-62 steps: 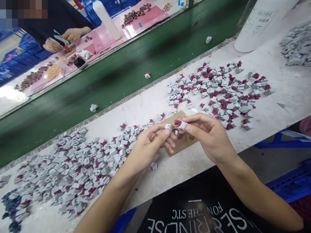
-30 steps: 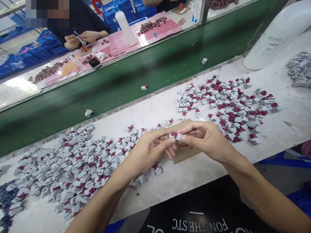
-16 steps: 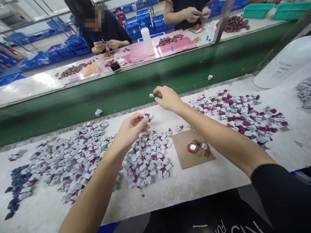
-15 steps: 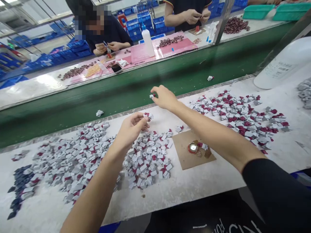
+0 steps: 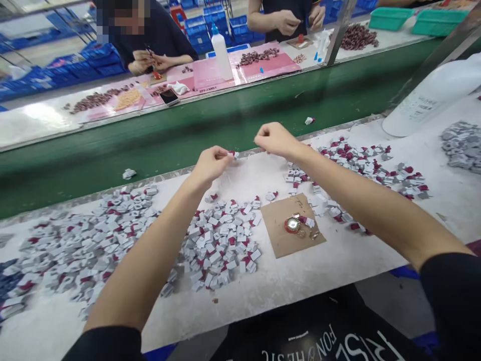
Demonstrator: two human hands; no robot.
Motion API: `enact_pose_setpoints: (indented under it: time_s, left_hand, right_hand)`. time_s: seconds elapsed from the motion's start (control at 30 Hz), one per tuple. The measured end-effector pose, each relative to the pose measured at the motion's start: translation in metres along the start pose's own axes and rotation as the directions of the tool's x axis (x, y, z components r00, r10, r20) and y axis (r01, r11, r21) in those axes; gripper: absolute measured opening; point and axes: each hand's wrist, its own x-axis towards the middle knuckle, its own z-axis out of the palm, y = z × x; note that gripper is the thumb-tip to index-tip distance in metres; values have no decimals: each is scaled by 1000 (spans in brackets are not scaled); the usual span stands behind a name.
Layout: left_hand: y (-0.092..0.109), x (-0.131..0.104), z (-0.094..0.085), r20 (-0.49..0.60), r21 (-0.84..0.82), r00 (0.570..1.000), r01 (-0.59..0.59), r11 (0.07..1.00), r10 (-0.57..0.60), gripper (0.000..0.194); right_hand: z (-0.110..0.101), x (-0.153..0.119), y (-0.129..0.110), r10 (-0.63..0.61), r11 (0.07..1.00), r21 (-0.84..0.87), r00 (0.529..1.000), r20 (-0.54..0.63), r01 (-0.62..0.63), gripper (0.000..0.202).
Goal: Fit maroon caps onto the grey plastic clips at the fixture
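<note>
My left hand [image 5: 214, 164] is closed in a pinch near the far edge of the worktable. Between its fingertips is a small grey-and-maroon plastic piece [image 5: 235, 155]. To its right, my right hand [image 5: 276, 139] hovers by the green belt with curled fingers; whatever they hold, if anything, is hidden. Below my hands lies a pile of grey-and-maroon pieces [image 5: 221, 240], with a wider pile [image 5: 90, 235] left of it. More such pieces [image 5: 349, 155] are scattered beyond my right forearm. A brown board [image 5: 278, 245] carries a small red-rimmed round dish [image 5: 292, 224] and one piece.
The green belt [image 5: 210, 115] runs along the table's far side, with loose pieces [image 5: 129, 174] on it. A large white bottle [image 5: 413, 108] stands at right beside a grey pile [image 5: 464, 145]. Across the belt, two people handle small parts near a blue-capped bottle [image 5: 222, 57].
My left hand has moved up and slightly right with its piece. My right hand has drawn right, its fingers now more curled; the piece it held no longer shows. The view has shifted slightly.
</note>
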Motion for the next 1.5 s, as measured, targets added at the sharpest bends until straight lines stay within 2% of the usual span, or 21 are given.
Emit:
enact_pose_setpoints:
  time_s: [0.07, 0.17, 0.2, 0.27, 0.33, 0.4, 0.5, 0.57, 0.67, 0.73, 0.83, 0.9, 1.0, 1.07, 1.13, 1.2, 1.33, 1.4, 1.5]
  left_hand:
    - [3, 22, 19, -14, 36, 1000, -1, 999, 1, 25]
    - [6, 49, 45, -28, 89, 1000, 7, 996, -4, 32]
    - [7, 56, 51, -30, 110, 1000, 9, 994, -5, 34]
    - [6, 65, 58, -31, 159, 999, 14, 987, -9, 34]
    - [5, 66, 58, -28, 214, 1000, 17, 977, -11, 33]
    - [3, 61, 53, -41, 264, 999, 17, 964, -6, 32]
    - [2, 42, 46, -52, 362, 992, -85, 928, 111, 38]
    - [2, 26, 48, 12, 433, 970, -225, 873, 243, 50]
    - [6, 3, 61, 234, 446, 897, -443, 778, 376, 46]
    - [10, -9, 74, 411, 376, 817, -556, 741, 404, 33]
    - [14, -21, 91, 572, 254, 713, -624, 739, 405, 20]
    - [12, -25, 99, 601, 226, 689, -631, 742, 404, 19]
    - [7, -27, 107, 610, 245, 685, -642, 727, 399, 22]
    - [6, -28, 109, 601, 264, 692, -645, 717, 401, 16]
    - [9, -30, 109, 589, 270, 703, -637, 722, 399, 9]
    - [16, -35, 104, 580, 263, 735, -578, 773, 352, 8]
    - [29, -52, 82, 532, 150, 814, -360, 921, 232, 20]
    - [32, -63, 68, 497, 47, 827, -330, 943, 264, 26]
    - [30, -81, 45, 458, -63, 821, -352, 934, 340, 26]
  right_hand:
    - [-30, -43, 18, 35, 996, 82, 998, 45, -38, 23]
    - [-64, -120, 38, 66, 992, 103, 996, 60, -72, 6]
    - [-71, -145, 42, 66, 991, 115, 997, 42, -70, 7]
    - [-79, -188, 47, 83, 981, 178, 997, -1, -82, 31]
    - [-81, -222, 52, 136, 954, 270, 991, -6, -130, 42]
    - [-76, -247, 57, 180, 933, 313, 984, 10, -174, 37]
    - [-61, -277, 66, 178, 967, 199, 982, -66, -162, 21]
    - [-48, -292, 73, 106, 993, 61, 982, -158, -97, 15]
    - [-32, -309, 81, -43, 994, -111, 972, -232, 17, 20]
    - [-26, -315, 85, -104, 979, -193, 967, -231, 59, 23]
    - [-24, -322, 89, -159, 958, -265, 971, -177, 109, 22]
    - [-24, -326, 90, -162, 954, -280, 971, -174, 109, 23]
    - [-23, -331, 92, -79, 953, -301, 954, -290, -13, 23]
    - [-21, -332, 93, -12, 945, -310, 935, -355, -105, 20]
    - [-20, -331, 92, 36, 941, -301, 933, -358, -152, 18]
    - [-20, -328, 90, 68, 949, -270, 941, -333, -164, 15]
    - [-24, -326, 87, 95, 973, -181, 962, -256, -144, 7]
    - [-26, -327, 87, 84, 980, -156, 968, -238, -123, 7]
    - [-30, -330, 86, 36, 987, -146, 977, -208, -67, 7]
